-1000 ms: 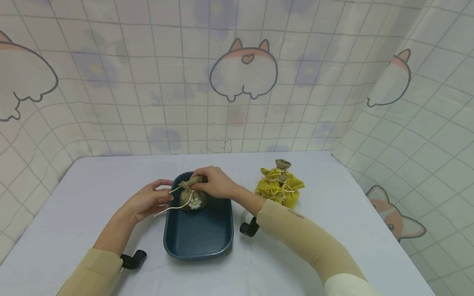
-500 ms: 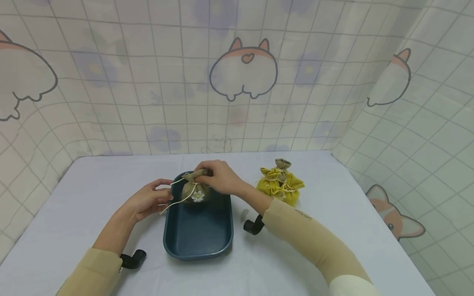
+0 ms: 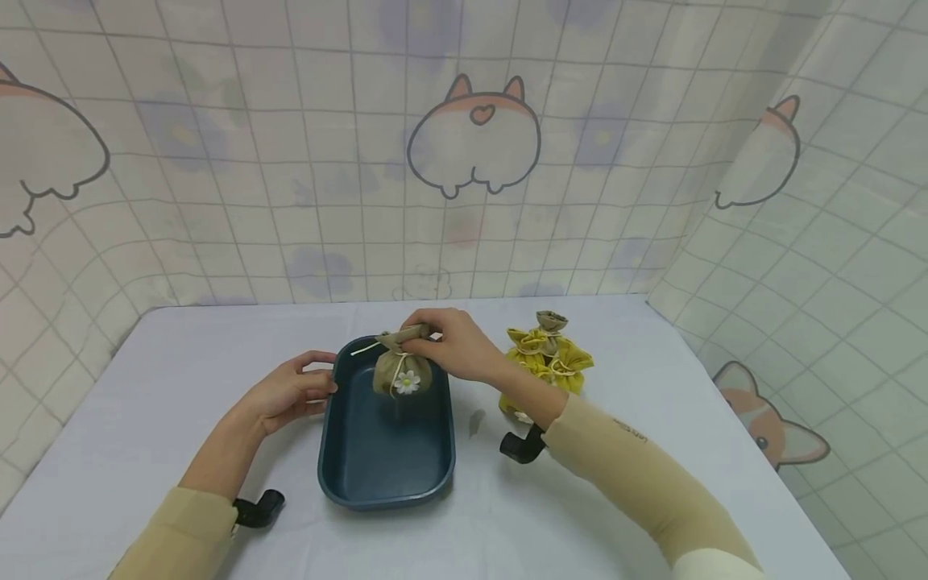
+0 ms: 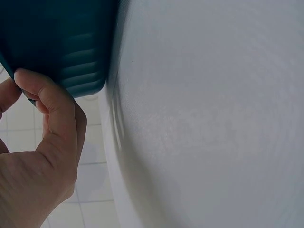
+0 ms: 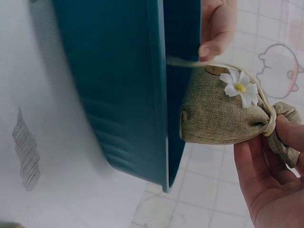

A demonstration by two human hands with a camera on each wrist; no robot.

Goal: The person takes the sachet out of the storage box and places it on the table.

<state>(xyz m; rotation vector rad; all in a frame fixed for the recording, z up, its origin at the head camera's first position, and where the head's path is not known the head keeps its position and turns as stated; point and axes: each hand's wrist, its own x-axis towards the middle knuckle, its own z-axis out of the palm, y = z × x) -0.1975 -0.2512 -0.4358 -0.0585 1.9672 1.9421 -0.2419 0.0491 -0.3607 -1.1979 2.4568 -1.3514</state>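
A beige drawstring sachet (image 3: 401, 375) with a white fabric daisy (image 5: 241, 87) hangs upright over the far part of a dark blue rectangular tray (image 3: 387, 463). My right hand (image 3: 461, 348) pinches the sachet's gathered neck between thumb and fingers. The right wrist view shows its base at rim height, with the pale cord trailing toward the far side. At the tray's left rim is my left hand (image 3: 292, 392). Its thumb and fingers pinch that rim in the left wrist view.
To the right of the tray stands a cluster of yellow sachets (image 3: 570, 374) with a beige sachet (image 3: 552, 323) behind them, partly hidden by my right forearm. A white cloth (image 3: 174, 379) covers the table. Patterned curtains surround its back and sides.
My right hand has lifted the beige sachet from inside the tray and carried it to the right. Its cord no longer drapes over the left rim. My left hand stays put.
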